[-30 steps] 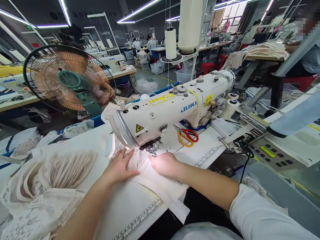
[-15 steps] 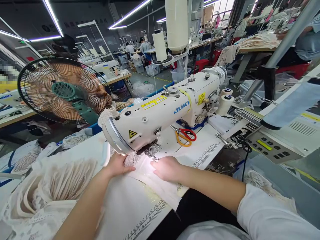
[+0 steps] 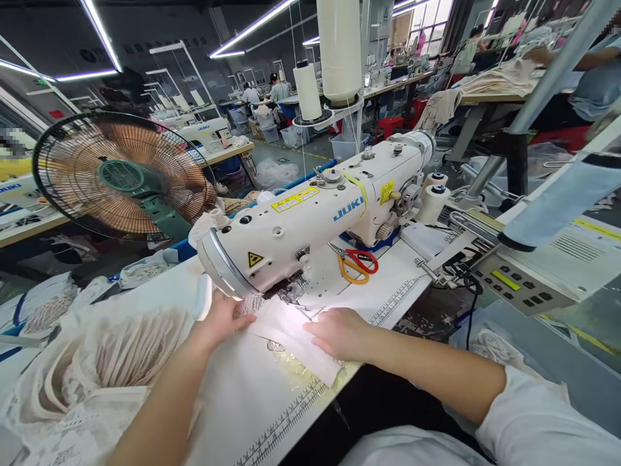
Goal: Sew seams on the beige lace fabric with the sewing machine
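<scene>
A white piece of fabric (image 3: 295, 340) with a lace end (image 3: 250, 305) lies under the needle area of a white JUKI sewing machine (image 3: 291, 226). My left hand (image 3: 220, 320) grips the lace end, its thumb on top and the other fingers partly hidden. On the fabric's right edge, my right hand (image 3: 339, 333) is closed with thumb and fingers pinched together, just in front of the presser foot (image 3: 291, 294). The fabric's near end reaches towards the table's front edge. Left of my left arm sits a stack of folded cream lace-trimmed pieces (image 3: 121, 349).
Scissors (image 3: 359, 264) with red and orange handles lie on the machine bed. A fan (image 3: 123, 175) stands behind left, thread cones (image 3: 308, 90) behind the machine. A control box (image 3: 528, 278) is at the right. Printed rulers (image 3: 291, 414) run along the white table. Other people work farther back.
My right hand has shifted slightly right and down, and my left hand slightly left. The fabric's near end has drawn back from the table edge, showing more of the yellow tape beneath.
</scene>
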A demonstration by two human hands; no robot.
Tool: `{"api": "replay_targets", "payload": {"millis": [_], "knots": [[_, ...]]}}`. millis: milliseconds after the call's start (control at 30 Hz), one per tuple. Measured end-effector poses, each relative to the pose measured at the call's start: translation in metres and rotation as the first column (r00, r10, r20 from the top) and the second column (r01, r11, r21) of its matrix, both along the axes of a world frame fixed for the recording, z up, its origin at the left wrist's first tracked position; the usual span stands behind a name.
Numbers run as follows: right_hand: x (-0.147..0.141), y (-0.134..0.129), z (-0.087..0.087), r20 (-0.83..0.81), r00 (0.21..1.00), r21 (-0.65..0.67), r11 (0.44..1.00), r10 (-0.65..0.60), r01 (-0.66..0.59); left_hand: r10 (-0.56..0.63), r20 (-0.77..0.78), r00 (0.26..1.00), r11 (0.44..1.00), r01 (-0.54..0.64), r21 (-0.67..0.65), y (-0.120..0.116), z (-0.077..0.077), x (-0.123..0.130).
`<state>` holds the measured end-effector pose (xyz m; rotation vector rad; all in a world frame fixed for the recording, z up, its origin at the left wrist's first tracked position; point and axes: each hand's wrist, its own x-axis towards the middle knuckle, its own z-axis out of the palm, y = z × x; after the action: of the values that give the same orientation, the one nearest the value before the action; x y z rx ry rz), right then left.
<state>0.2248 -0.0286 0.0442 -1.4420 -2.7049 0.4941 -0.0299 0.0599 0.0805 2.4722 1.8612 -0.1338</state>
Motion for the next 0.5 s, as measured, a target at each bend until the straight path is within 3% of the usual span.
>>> {"api": "replay_targets", "payload": {"millis": [67, 100, 200, 267, 367, 500], "knots": [[0.009, -0.003, -0.001, 0.011, 1.000, 0.005, 1.000, 0.014, -0.014, 0.050, 0.041, 0.998, 0.997, -0.052, 0.056, -0.024, -0.004, 0.015], [0.013, -0.005, -0.001, 0.016, 0.999, 0.006, 1.000, 0.028, -0.028, 0.008, 0.086, 0.996, 0.995, -0.016, 0.098, -0.038, -0.008, 0.025], [0.023, -0.009, -0.004, 0.014, 0.996, 0.014, 0.996, 0.087, -0.088, -0.304, 0.239, 0.922, 0.952, 0.286, 0.107, -0.082, -0.024, 0.056], [0.027, -0.012, -0.005, 0.006, 0.993, 0.022, 0.993, 0.116, -0.116, -0.396, 0.213, 0.893, 0.918, 0.385, 0.090, -0.104, -0.034, 0.072], [0.028, -0.015, -0.006, 0.015, 0.991, 0.023, 0.991, 0.131, -0.131, -0.423, 0.118, 0.898, 0.906, 0.421, 0.043, -0.119, -0.041, 0.081], [0.027, -0.015, -0.005, 0.018, 0.988, 0.033, 0.988, 0.151, -0.152, -0.416, 0.082, 0.906, 0.909, 0.417, 0.003, -0.118, -0.038, 0.076]]}}
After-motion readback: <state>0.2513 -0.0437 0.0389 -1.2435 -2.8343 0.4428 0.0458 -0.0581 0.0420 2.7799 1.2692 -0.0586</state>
